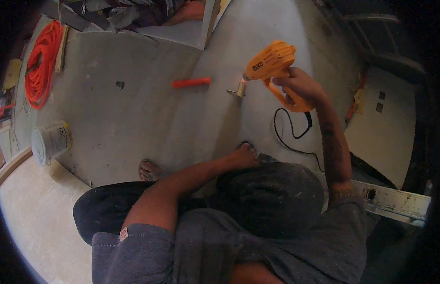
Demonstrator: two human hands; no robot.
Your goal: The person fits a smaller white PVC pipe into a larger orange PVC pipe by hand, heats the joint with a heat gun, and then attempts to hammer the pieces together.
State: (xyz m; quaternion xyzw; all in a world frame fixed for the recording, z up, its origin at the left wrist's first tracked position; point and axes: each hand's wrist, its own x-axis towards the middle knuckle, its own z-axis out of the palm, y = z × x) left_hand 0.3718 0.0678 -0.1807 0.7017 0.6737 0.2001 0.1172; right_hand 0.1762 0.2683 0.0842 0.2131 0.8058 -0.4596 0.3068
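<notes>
My right hand (302, 87) is wrapped round the handle of an orange heat gun (273, 61), raised over the floor. The gun's nozzle points down to the left, at the top of a small yellowish cylinder (240, 89), where a reddish glow shows. A thin metal rod (232, 91) sticks out beside that cylinder. My left forearm crosses over my lap, and my left hand (241, 160) is by my right knee and foot; its fingers cannot be made out. Left of the cylinder, a short orange tube (191, 82) lies on the floor.
The gun's black cord (295, 136) loops over the floor near my right knee. A coil of orange tubing (44, 59) lies at the far left, with a white bucket (50, 143) nearer. A pale board (383, 130) and a whitish metal bar (399, 201) are at the right.
</notes>
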